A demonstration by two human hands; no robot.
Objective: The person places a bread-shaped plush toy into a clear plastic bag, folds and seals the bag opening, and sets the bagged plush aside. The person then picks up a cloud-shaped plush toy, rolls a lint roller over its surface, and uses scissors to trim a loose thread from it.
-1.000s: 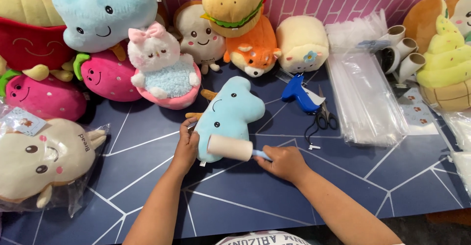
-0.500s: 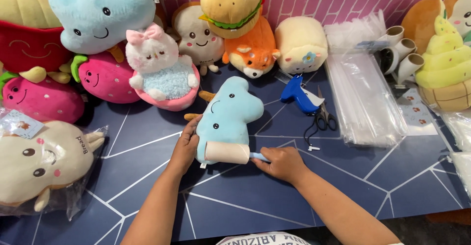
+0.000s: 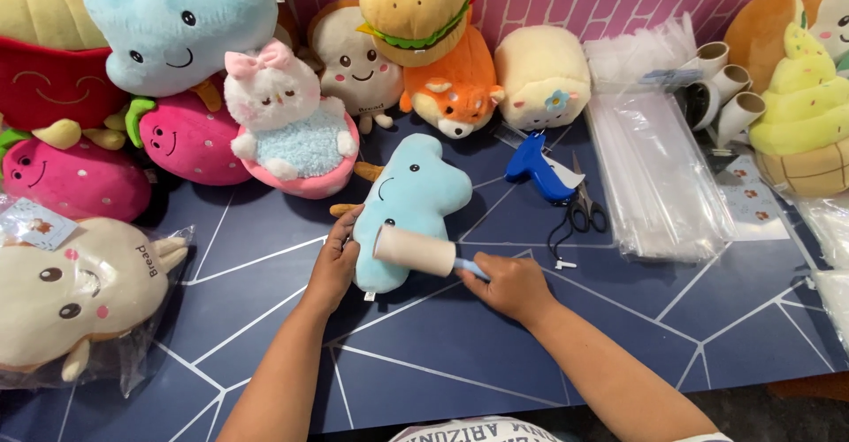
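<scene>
While the left hand point(image 3: 334, 261) steadies one blue plush toy point(image 3: 409, 205) lying on the table point(image 3: 424, 362), the right hand point(image 3: 508, 284) grips one lint roller point(image 3: 416, 251) resting across it, beside three cardboard tubes point(image 3: 718, 88).

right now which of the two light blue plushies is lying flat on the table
The smaller light blue plush, under the lint roller between both hands; the bigger one sits propped in the back row.

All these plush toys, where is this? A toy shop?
Probably a packing table for plush toys: a stack of clear plastic bags, a bread plush already bagged, and a lint roller cleaning the blue plush.
</scene>
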